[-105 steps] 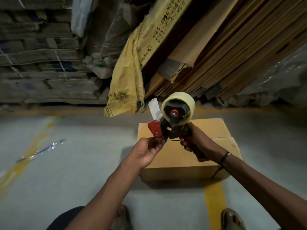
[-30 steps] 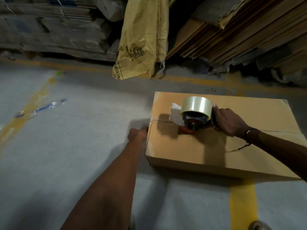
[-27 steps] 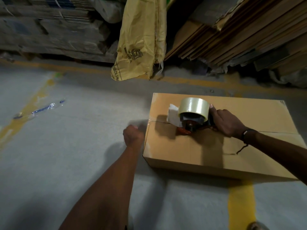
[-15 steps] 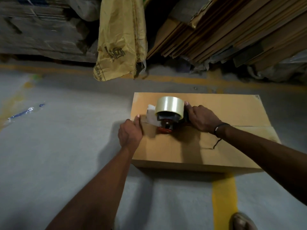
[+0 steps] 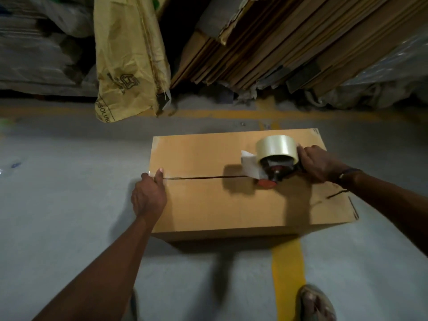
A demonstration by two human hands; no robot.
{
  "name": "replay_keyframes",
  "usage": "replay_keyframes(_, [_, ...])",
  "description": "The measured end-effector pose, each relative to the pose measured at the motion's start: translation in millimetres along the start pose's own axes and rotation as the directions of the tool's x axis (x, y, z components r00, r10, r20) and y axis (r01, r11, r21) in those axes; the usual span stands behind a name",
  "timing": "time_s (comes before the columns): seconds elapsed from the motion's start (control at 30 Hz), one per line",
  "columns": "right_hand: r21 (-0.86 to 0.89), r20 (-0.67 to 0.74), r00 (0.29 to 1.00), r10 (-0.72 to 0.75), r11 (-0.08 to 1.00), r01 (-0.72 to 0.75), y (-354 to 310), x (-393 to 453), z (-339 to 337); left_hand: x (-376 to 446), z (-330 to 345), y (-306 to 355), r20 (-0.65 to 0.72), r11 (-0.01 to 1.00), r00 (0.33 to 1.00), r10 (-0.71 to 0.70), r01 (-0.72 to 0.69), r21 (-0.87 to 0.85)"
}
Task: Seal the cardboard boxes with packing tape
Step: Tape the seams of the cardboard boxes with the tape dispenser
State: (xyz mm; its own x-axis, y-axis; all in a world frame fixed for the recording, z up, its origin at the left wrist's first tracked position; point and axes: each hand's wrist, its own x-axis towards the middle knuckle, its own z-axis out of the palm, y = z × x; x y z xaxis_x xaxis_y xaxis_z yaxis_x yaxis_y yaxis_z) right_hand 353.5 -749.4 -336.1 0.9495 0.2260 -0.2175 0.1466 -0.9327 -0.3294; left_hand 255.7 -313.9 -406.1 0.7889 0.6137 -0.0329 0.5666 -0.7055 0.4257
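Observation:
A brown cardboard box (image 5: 208, 205) lies on the grey floor with its top flaps closed along a dark centre seam (image 5: 199, 177). A red tape dispenser (image 5: 273, 167) with a clear tape roll sits on the seam toward the right end of the box. My right hand (image 5: 317, 163) grips its handle. A strip of clear tape runs along the seam from the left edge to the dispenser. My left hand (image 5: 149, 195) holds the box's left edge, thumb pressing the tape end down at the seam.
Flattened cardboard sheets (image 5: 278, 42) lean against the back, with a yellow sack (image 5: 129, 61) hanging to their left. A yellow floor line (image 5: 288, 272) runs under the box toward my sandalled foot (image 5: 317, 302). Wrapped bundles (image 5: 34, 42) fill the far left.
The dispenser has travelled right along the seam, laying tape behind it. My left hand stays at the left edge, holding down the tape end. The camera has shifted, so the box sits more central.

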Motion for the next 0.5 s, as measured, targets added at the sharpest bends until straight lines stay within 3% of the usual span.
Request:
replay_keyframes(0.1, [0.049,-0.025,0.998,0.058,0.997,-0.056,30.9,-16.5,-8.7,2.5,1.5,1.0,-0.008,0.998,0.999,0.049,-0.048,0.046])
replay_keyframes(0.33, [-0.027,-0.075,0.997,-0.008,1.0,0.006,24.2,-14.9,7.7,44.0,-5.5,-0.1,-0.023,0.981,0.982,0.185,-0.183,0.063])
replay_keyframes(0.5, [-0.003,-0.082,0.996,-0.033,0.999,0.032,26.4,-13.5,12.0,27.9,12.0,21.0,-0.095,0.945,0.954,0.285,-0.263,0.195])
